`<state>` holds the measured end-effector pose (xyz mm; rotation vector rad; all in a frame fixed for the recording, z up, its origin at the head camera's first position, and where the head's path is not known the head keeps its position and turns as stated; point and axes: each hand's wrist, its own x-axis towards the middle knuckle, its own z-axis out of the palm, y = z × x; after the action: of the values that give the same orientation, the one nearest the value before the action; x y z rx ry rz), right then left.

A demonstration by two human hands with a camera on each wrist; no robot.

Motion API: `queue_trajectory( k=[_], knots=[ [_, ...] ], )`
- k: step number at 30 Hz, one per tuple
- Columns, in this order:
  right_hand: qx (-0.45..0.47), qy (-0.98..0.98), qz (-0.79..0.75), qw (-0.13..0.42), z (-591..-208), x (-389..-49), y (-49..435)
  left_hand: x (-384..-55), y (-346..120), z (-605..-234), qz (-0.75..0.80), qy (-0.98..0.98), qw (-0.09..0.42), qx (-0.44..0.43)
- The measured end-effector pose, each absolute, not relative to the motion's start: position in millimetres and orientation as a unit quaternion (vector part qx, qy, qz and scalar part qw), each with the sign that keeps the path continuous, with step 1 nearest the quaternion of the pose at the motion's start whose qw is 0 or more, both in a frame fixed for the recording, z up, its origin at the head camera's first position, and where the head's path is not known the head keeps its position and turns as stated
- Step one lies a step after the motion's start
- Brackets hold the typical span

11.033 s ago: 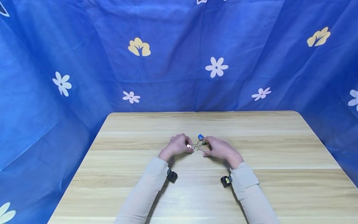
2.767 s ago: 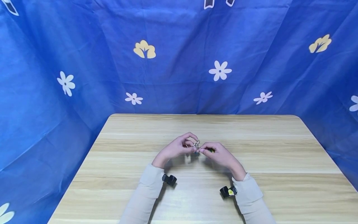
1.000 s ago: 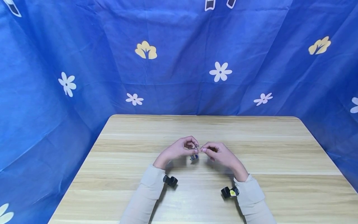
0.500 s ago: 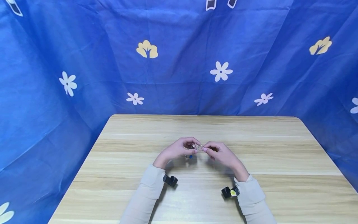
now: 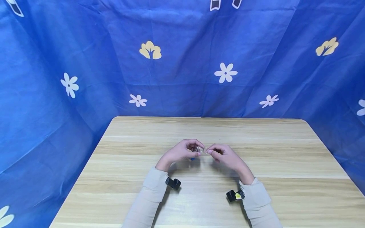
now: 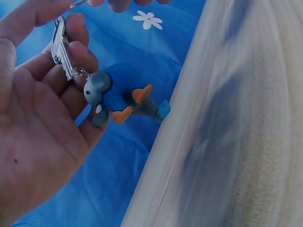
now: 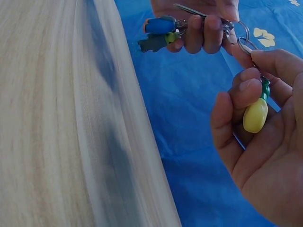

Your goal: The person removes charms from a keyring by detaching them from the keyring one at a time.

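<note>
Above the table (image 5: pixel 194 202), the left hand (image 5: pixel 182 150) is curling its grip round the key (image 6: pixel 61 49), with the blue toy (image 6: pixel 118 89) dangling just beside it. The right hand (image 5: pixel 226 155) is pinching a ring (image 7: pixel 241 47) — the yellow toy (image 7: pixel 256 116) is hanging below. The ring is probably feeling light, stiff and slippery, and the toys' short chains are likely swinging — so pinching 1 side of the wire with 2 fingertips is seeming surest.

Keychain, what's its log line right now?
left fingers: hold key | blue charm: dangling | right fingers: pinch ring | yellow charm: beside right fingers
</note>
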<state>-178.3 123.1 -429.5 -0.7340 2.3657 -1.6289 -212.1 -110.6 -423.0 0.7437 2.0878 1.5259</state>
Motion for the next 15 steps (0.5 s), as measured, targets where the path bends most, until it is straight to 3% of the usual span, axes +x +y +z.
queue_trajectory(
  k=[15],
  knots=[
    [-0.257, 0.778, -0.566, 0.089, -433.4, -180.1, 124.5, -208.0, -111.6, -416.0, 0.556, 0.741, 0.235, 0.296]
  ],
)
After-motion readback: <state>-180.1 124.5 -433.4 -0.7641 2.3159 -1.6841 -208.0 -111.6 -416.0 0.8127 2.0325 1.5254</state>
